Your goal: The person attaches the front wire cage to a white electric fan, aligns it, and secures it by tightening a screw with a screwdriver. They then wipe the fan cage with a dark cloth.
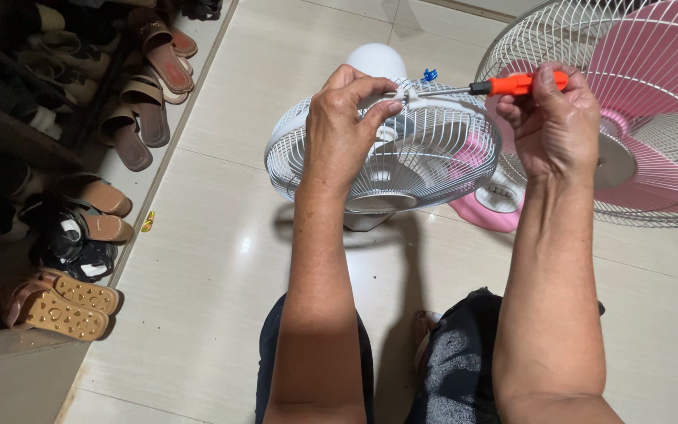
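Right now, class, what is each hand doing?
Left hand: closed, gripping the white fan grille rim.
Right hand: closed on the orange-handled screwdriver.

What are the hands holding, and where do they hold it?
The right hand holds a screwdriver by its orange handle. The left hand pinches the rim of the white fan cage near the screwdriver tip.

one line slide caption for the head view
Left hand steadies a white fan guard while the right hand holds an orange-handled screwdriver at its rim.

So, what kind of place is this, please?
Probably a home entryway: sandals lie along a shoe rack beside a tiled floor. The left hand grips a white fan guard; the right hand holds a screwdriver.
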